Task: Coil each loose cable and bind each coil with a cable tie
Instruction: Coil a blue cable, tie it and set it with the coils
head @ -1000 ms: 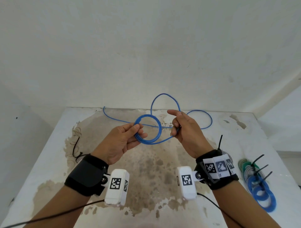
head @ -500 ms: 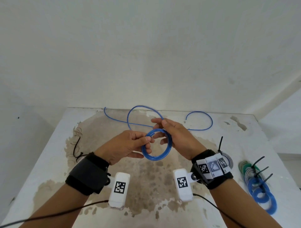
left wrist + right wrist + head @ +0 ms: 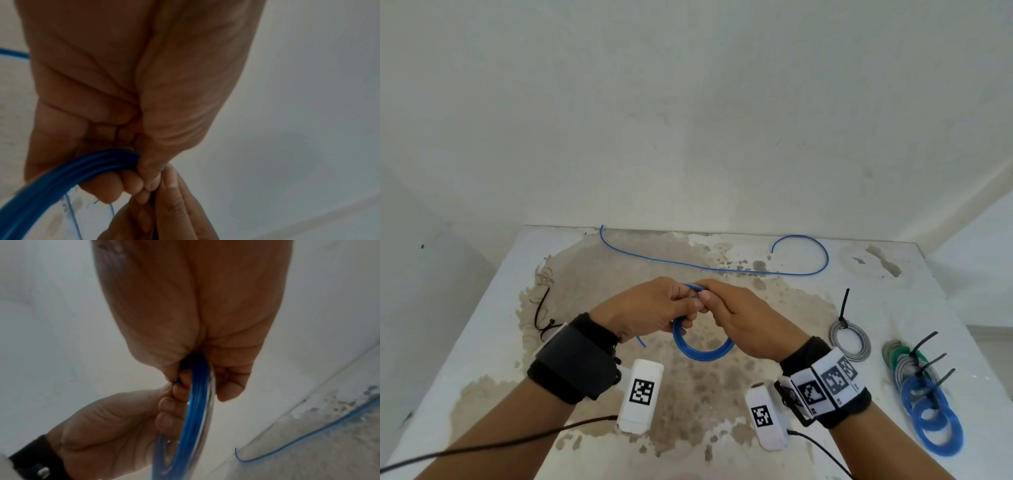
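A blue cable coil [image 3: 702, 350] of several turns hangs over the middle of the table, held at its top by both hands. My left hand [image 3: 686, 301] pinches the bundle from the left, its fingers curled round the strands [image 3: 61, 178]. Meeting it from the right, my right hand [image 3: 710, 301] pinches the same spot, and the coil [image 3: 197, 402] runs down out of its fingers. A short cable end [image 3: 642, 341] sticks out below the left hand. A second, loose blue cable [image 3: 722, 269] lies uncoiled along the back of the table. One black cable tie [image 3: 540, 313] lies at the left.
The stained white table [image 3: 482, 342] stands against a white wall. At the right lie bound coils: a grey one [image 3: 851, 340] with a black tie, then a pile of green, grey and blue coils [image 3: 928, 411] near the right edge.
The free loop of cable that stood behind the hands has been wound into the coil. Both hands have come together at the coil's top and moved nearer to me.
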`<act>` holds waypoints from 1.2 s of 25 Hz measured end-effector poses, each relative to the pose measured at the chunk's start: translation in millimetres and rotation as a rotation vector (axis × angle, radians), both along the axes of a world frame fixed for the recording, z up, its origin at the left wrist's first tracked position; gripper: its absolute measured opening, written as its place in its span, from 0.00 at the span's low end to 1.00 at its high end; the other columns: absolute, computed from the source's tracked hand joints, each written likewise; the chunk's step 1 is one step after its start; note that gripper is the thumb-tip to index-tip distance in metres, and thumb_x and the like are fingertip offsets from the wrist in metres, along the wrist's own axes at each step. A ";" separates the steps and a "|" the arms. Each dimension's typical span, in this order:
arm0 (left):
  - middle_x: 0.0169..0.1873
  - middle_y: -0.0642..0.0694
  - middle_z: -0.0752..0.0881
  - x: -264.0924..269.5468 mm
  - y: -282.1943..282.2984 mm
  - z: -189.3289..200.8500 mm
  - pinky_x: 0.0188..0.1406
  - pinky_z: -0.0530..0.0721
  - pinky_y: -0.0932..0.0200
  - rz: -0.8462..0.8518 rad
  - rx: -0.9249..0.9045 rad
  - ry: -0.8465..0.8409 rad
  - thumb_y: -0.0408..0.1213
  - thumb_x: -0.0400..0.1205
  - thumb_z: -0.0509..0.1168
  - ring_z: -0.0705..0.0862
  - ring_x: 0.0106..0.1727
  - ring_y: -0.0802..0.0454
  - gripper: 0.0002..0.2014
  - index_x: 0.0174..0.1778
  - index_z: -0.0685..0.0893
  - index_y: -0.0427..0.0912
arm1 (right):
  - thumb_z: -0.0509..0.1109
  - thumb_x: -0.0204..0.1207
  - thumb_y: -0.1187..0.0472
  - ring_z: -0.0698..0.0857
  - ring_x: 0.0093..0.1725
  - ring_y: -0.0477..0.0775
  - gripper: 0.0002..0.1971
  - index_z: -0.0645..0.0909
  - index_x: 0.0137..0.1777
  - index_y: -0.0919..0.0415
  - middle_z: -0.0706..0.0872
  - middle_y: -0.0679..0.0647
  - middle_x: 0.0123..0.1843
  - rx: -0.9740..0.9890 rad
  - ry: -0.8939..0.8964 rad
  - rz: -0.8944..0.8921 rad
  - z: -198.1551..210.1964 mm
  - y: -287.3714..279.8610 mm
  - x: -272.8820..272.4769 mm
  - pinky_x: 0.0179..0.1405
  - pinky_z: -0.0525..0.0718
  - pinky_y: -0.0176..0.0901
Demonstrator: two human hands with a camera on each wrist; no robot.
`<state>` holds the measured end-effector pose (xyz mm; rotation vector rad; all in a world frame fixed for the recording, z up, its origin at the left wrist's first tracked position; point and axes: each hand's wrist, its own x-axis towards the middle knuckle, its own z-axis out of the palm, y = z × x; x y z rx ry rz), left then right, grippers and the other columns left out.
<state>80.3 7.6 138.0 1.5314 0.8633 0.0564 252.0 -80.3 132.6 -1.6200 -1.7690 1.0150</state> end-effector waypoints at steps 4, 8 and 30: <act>0.40 0.51 0.90 4.0 -2.0 -3.2 0.57 0.88 0.49 -0.073 0.217 0.200 0.55 0.87 0.61 0.89 0.48 0.51 0.20 0.41 0.88 0.46 | 0.54 0.92 0.53 0.81 0.38 0.24 0.18 0.77 0.78 0.47 0.81 0.24 0.34 0.013 0.061 -0.097 -10.7 -4.5 1.2 0.42 0.75 0.22; 0.35 0.52 0.91 0.1 2.6 11.4 0.46 0.86 0.55 -0.028 0.609 0.426 0.68 0.83 0.55 0.88 0.37 0.57 0.28 0.37 0.89 0.49 | 0.54 0.91 0.48 0.79 0.33 0.38 0.19 0.76 0.78 0.42 0.79 0.35 0.30 -0.013 0.116 -0.141 -20.2 -3.1 14.0 0.42 0.79 0.33; 0.48 0.46 0.94 15.2 -25.7 -5.7 0.57 0.90 0.49 0.393 -0.213 -0.191 0.46 0.88 0.63 0.93 0.53 0.49 0.15 0.57 0.91 0.41 | 0.57 0.92 0.58 0.70 0.31 0.52 0.12 0.83 0.57 0.58 0.73 0.44 0.31 0.030 0.370 -0.266 -17.4 7.3 19.9 0.35 0.74 0.49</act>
